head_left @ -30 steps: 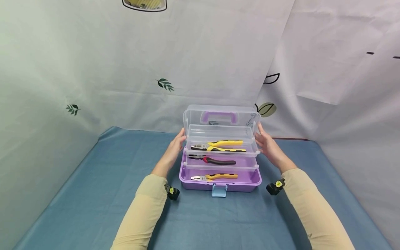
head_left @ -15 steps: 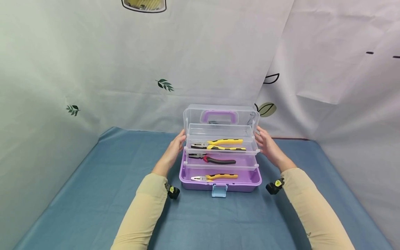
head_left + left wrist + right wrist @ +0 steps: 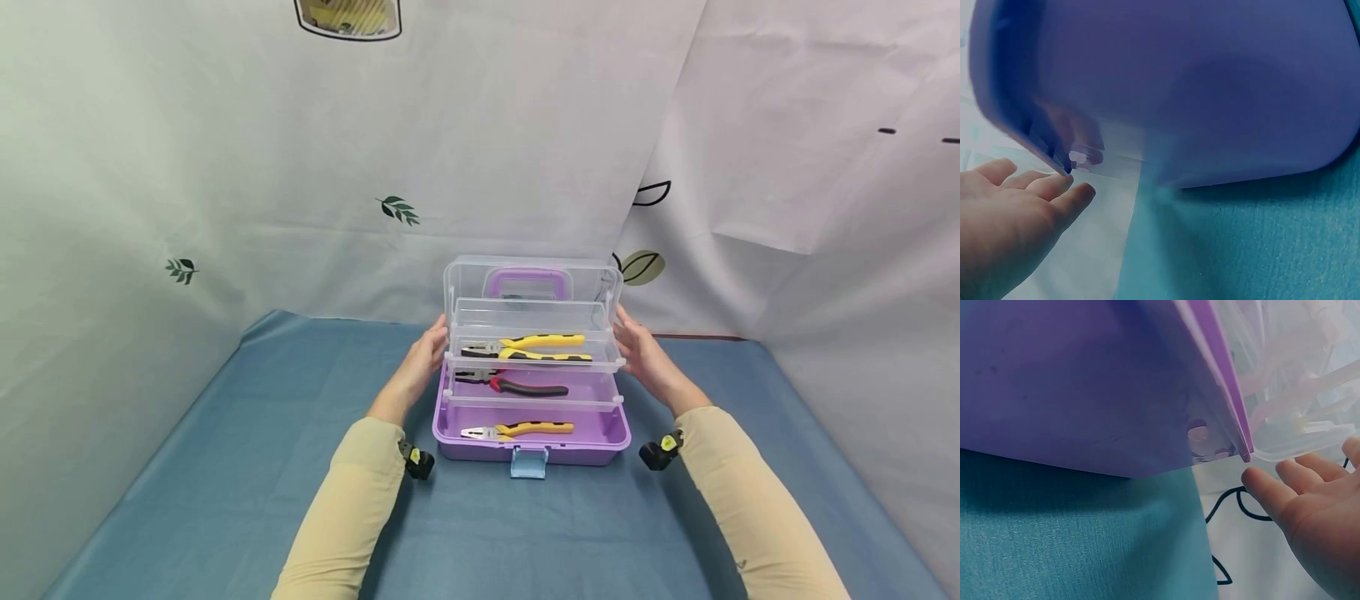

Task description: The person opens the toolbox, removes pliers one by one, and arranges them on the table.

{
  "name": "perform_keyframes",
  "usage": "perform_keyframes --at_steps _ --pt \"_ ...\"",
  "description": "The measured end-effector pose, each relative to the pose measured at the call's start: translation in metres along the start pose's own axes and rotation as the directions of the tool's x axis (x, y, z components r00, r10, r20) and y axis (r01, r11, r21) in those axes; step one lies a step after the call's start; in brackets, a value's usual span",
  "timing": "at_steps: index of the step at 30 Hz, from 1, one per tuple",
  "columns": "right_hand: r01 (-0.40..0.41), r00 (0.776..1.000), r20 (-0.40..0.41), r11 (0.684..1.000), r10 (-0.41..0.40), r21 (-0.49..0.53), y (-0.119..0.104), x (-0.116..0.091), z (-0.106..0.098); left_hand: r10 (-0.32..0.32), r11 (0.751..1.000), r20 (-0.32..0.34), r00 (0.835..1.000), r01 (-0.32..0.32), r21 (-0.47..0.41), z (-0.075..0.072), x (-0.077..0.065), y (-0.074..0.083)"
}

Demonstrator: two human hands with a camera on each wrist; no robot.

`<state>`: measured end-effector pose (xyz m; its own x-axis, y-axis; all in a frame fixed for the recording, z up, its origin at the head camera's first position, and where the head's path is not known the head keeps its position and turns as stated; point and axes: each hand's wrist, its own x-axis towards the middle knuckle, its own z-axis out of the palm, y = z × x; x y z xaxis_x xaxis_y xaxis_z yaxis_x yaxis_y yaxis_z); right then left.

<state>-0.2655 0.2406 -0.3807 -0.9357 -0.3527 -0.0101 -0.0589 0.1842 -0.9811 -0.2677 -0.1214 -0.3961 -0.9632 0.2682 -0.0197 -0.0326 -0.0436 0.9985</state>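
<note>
With its fingers loosely extended, the left hand (image 3: 412,367) lies beside one toolbox (image 3: 478,451) near the desk's (image 3: 480,537) far edge, holding three yellow-and-black pliers (image 3: 536,428) and one red-and-black pair (image 3: 531,388), three partly veiled by clear trays (image 3: 536,406), then the right hand (image 3: 651,360), likewise extended, contact unclear for both.

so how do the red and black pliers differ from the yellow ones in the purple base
The red and black pliers lie in the lower clear tray; the yellow pliers lie in the purple base. The red pair's head looks dark, the yellow pair's silvery. The red pair's handle is mostly black, the yellow pair's yellow with black patches. Both lie with heads toward the person's left.
</note>
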Motion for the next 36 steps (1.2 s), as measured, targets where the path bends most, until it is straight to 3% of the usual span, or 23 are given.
perform_keyframes --at_steps 6,15,25,36 --pt "0.055 0.998 -0.010 0.998 -0.055 0.038 0.004 -0.001 -0.003 -0.012 1.000 0.015 1.000 0.012 -0.014 -0.001 0.001 -0.002" --pt "-0.039 0.999 0.003 0.997 0.039 0.066 -0.002 0.002 0.003 0.001 0.999 0.031 1.000 0.000 -0.035 -0.002 0.005 -0.005" --pt "-0.014 1.000 0.014 0.998 0.013 0.054 0.002 0.004 0.001 -0.011 0.999 0.022 1.000 0.012 -0.050 -0.003 0.008 -0.006" --pt "-0.050 0.999 0.007 0.998 0.050 0.027 0.009 0.004 0.003 -0.017 0.998 0.021 1.000 0.018 -0.056 -0.003 0.008 -0.009"
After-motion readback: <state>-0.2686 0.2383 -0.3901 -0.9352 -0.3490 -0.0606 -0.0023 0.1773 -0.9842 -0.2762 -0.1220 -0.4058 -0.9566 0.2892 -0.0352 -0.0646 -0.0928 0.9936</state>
